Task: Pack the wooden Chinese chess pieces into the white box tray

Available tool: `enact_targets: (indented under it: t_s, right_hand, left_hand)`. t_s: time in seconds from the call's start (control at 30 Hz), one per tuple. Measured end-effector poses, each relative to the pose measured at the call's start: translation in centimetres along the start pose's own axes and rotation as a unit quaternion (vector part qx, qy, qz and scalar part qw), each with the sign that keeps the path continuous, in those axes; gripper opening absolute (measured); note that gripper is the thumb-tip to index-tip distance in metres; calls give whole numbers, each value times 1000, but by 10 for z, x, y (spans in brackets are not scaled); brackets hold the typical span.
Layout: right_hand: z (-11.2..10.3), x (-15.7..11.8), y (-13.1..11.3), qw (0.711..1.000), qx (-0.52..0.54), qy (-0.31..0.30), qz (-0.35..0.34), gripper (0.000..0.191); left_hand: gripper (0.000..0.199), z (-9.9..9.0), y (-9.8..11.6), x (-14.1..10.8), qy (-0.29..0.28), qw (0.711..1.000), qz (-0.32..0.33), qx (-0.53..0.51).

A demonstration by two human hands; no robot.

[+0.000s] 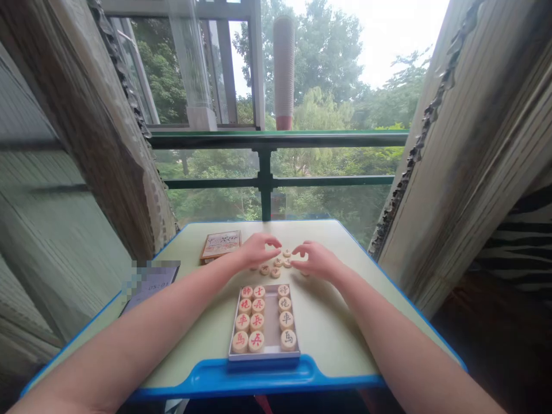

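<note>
Several round wooden xiangqi pieces point(276, 272) lie loose on the pale tabletop. My left hand point(260, 249) hovers at their left, its fingers curved and apart from the thumb. Facing it from the right, my right hand point(317, 259) also has thumb and fingers spread, with the fingertips close by a loose piece point(287, 263); whether they touch it I cannot tell. Nearer to me, a shallow white box point(271, 325) holds two columns of red-marked pieces point(257, 321) on its left. One column of dark-marked pieces point(286, 319) lines its right side, with bare box floor between.
A box lid with printed characters point(221, 244) rests at the back left. A phone or tablet point(157, 282) lies along the left edge, partly behind my left forearm. The table's blue rim point(254, 374) is raised at the front. Curtains and a green railing point(280, 139) stand around.
</note>
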State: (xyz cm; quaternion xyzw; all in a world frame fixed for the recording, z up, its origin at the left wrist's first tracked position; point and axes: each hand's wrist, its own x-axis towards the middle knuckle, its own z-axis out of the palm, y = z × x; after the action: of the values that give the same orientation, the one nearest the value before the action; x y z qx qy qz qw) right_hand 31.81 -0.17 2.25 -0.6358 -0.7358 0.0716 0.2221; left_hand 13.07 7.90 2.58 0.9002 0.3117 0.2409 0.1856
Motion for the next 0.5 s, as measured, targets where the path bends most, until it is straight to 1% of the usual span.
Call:
enact_targets:
  t_s: [0.1, 0.2, 0.37, 0.5]
  right_hand:
    - [5, 2, 0, 1000, -14, 2, -6, 33]
    - [12, 4, 0, 999, -35, 1, -17, 33]
    - [18, 6, -3, 998, -52, 1, -27, 25]
    - [18, 5, -7, 999, -33, 14, -32, 20]
  left_hand:
    - [24, 5, -8, 0, 3, 1000, 2, -5]
    - [24, 7, -13, -7, 10, 1000, 8, -9]
    - [23, 3, -12, -22, 22, 1000, -2, 5]
    - [23, 0, -8, -26, 28, 1000, 1, 14]
